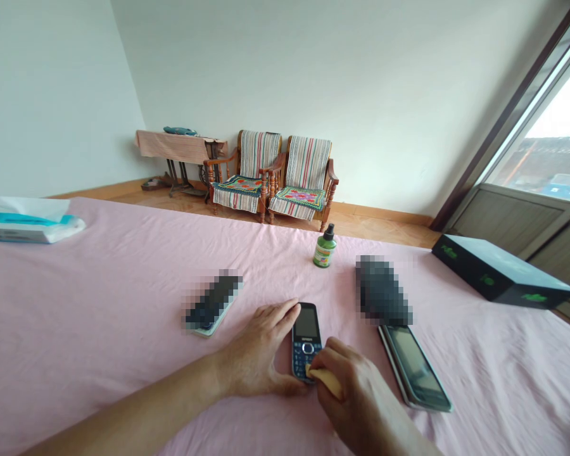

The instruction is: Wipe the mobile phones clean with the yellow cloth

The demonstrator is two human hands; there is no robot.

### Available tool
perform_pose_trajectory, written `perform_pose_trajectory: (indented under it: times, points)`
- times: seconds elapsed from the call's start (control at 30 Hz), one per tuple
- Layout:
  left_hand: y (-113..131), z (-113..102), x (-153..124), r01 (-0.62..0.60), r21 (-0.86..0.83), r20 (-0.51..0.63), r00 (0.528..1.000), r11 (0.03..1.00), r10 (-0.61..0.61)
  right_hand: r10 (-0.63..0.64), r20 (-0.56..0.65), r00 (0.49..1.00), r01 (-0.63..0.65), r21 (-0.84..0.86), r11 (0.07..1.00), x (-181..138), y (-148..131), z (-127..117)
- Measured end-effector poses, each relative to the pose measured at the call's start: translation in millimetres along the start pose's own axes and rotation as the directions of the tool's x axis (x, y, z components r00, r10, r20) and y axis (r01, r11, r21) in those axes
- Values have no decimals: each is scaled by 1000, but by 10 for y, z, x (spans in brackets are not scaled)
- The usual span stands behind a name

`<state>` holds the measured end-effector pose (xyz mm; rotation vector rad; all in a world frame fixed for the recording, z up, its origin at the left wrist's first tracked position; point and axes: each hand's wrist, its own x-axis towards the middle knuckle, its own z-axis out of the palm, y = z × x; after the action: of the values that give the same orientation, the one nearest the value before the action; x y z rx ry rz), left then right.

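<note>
Left hand [254, 351]: spread alongside the keypad phone [306, 324], forefinger at its upper left edge, thumb at its near end; the phone sits between the two. Right hand [358, 389]: fingers closed on a small yellow cloth [330, 381], its tip touching the lower keys.

Phone position: face up on the pink cloth [123, 285], near the middle of the scene, screen at the far end, keypad at the near end. The lower right part of the keypad is partly hidden by the yellow cloth and the right hand.

Surroundings on the pink cloth: to the left of the phone, a dark slab with a pale edge [218, 311], pixelated, details not readable. To the right, a glass-fronted device [420, 370] lies at a slant, just beyond the right hand; a dark pixelated object [384, 291] adjoins its far end. Farther off, a green spray bottle [323, 251] with a black top stands upright. Far right: black box [503, 272] with green lettering. Far left: tissue pack [42, 229], a sheet sticking up.

Background: two wooden chairs [261, 155] with striped covers, side by side against the wall; left of them, a cloth-draped stand [173, 147].
</note>
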<state>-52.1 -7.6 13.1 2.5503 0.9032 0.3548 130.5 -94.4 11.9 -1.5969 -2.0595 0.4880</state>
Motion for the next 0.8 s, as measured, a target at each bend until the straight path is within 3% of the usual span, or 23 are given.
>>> perform_pose_trajectory:
  times: [0.17,0.37,0.6,0.8]
  points:
    - [-39,-3,-2,-17,-17,6,1000,1000,17,40,-4,999,-41,-50,998,-24,66,-105]
    - [-65,-10,-10,-12,-13,34,999,1000,12,34,109,993,-29,-45,999,-81,86,-119]
    - [-87,-9,-19,-19,-48,41,999,999,21,-9,-18,1000,8,-32,999,-81,106,-151]
    - [-84,-4,-26,-7,-41,44,999,999,9,7,-5,1000,-7,-36,999,-82,105,-95]
